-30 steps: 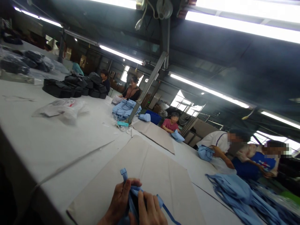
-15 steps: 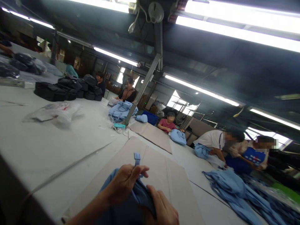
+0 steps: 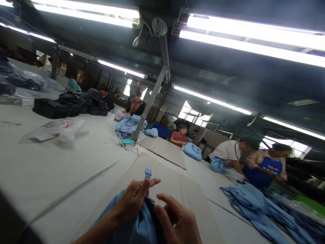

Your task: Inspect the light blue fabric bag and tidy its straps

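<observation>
Low in the middle of the head view is a light blue bag [image 3: 138,225], its near part cut off by the frame's bottom edge. My left hand [image 3: 134,198] is closed on a blue strap [image 3: 148,173] of this bag, thumb on top, and the strap's squared end sticks up above the fist. Just right of it, my right hand [image 3: 177,217] has thumb and fingers apart, held over the dark opening of the bag with nothing visible in it. Beneath the bag lies a beige cardboard sheet [image 3: 175,184].
Blue fabric bags [image 3: 254,203] are heaped at right. Black bags [image 3: 71,101] and a clear plastic bag [image 3: 61,130] lie on the white table [image 3: 76,162] at left. A slanted metal post [image 3: 149,105] rises beyond the cardboard. Several co-workers [image 3: 228,152] stand around the table.
My right hand has come off the bag's edge and its fingers have spread. My left hand keeps the strap. More of the bag's blue side shows now.
</observation>
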